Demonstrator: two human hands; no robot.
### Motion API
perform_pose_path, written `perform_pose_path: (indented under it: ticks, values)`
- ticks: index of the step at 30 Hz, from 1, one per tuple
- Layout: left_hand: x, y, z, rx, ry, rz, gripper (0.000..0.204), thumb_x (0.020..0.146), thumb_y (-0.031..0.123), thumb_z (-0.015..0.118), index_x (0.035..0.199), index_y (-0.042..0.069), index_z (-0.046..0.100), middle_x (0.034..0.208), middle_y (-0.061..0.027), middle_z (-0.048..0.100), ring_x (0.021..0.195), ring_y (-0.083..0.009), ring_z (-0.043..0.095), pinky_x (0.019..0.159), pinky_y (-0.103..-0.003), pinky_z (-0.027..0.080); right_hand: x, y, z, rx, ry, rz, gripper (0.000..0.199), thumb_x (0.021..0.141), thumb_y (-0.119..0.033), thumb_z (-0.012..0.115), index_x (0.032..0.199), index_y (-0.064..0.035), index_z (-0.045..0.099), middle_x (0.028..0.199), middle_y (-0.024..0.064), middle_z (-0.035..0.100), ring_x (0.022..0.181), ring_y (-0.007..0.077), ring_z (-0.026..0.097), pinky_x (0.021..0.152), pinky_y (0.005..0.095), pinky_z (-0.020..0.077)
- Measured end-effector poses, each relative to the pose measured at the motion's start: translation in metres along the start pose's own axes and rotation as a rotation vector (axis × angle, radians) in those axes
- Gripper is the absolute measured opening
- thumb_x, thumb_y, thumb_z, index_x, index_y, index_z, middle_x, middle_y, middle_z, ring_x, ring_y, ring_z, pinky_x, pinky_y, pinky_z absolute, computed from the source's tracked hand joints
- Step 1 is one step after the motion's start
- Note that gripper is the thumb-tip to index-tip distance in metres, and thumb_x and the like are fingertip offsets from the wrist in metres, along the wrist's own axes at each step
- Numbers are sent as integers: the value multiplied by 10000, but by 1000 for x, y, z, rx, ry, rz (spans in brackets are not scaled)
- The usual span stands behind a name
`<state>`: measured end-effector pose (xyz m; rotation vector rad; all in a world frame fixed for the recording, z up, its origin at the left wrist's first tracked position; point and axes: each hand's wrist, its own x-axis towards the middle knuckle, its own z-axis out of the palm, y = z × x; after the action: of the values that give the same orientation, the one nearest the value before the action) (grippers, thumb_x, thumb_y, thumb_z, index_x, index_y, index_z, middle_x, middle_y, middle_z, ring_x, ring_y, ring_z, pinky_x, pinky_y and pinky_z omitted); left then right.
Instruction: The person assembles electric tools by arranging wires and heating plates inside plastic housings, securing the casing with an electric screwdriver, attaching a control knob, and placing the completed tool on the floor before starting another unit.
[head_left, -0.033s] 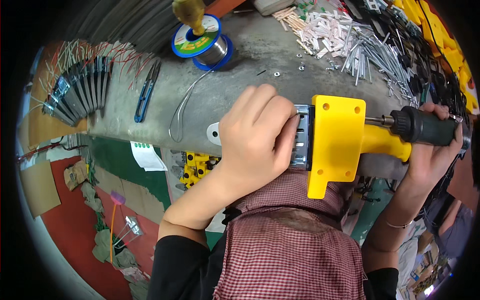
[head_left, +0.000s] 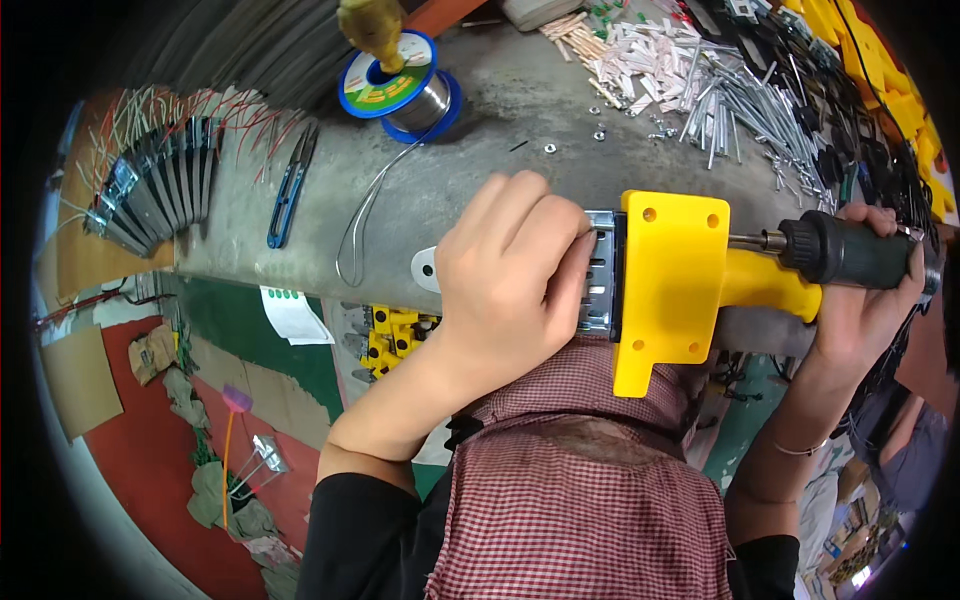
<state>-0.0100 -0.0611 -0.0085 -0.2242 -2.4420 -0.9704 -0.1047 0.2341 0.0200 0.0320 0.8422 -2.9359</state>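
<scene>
nearest the camera is the person's checked apron, and it hides the lap and whatever lies under the near edge of the surface. both forearms come up from the lower edge. the left hand lies knuckles up, fingers curled and clenched over a metal plate, so most of the plate is covered and only its slotted right end shows. that end meets the yellow housing, a flat block with small holes near its corners that hangs over the near edge of the surface, its lower tab in front of the apron. how the plate joins the housing is hidden by the fingers. the right hand is wrapped tight around the dark handle of a tool, wrist bent, a thin bracelet on the forearm; the metal tip points left to the upper right side of the housing, and the contact point is hard to make out. the tool's far end is cut off by the dark rim.

just left of the left hand a white washer-like piece peeks out, half covered. a loose wire loops from there toward the solder spool at the far edge. blue snips lie toward the left edge, beside a fanned row of dark parts with red leads. in the far right corner a heap of thin metal rods and white pieces spreads out, with yellow and black parts blurred beyond it.
</scene>
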Motion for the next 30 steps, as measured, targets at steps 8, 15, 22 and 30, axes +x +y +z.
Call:
perform_pose_path:
  ticks: [8, 15, 22, 30]
  values:
    - [1, 0, -1, -32, -2, 29, 166, 681, -71, 685, 792, 10, 591, 747, -103, 538, 662, -252, 540, 598, -332, 421, -6, 0, 3, 93, 19, -3, 284, 925, -171, 594, 1053, 47, 465, 924, 120, 516, 928, 226, 536, 1015, 436, 417]
    - [4, -1, -4, -67, -21, -19, 208, 675, -9, 729, 855, 45, 640, 810, -89, 577, 760, -282, 557, 649, -370, 439, -5, 3, 4, 32, 15, -25, 326, 934, -183, 590, 1107, 61, 461, 903, 120, 520, 905, 235, 546, 999, 447, 433]
    - [12, -6, -8, -73, -96, 65, 202, 685, -16, 726, 855, 41, 633, 797, -87, 571, 723, -275, 579, 615, -370, 456, -3, 4, 0, 16, 51, -42, 356, 935, -195, 591, 1137, 67, 457, 916, 123, 527, 912, 239, 553, 994, 454, 444]
    - [10, -4, -8, -169, -75, -9, 182, 694, -50, 716, 841, 23, 636, 782, -100, 584, 696, -269, 596, 598, -344, 465, -3, 6, 3, 29, 50, -54, 346, 925, -182, 607, 1120, 61, 456, 926, 121, 519, 902, 234, 549, 996, 448, 441]
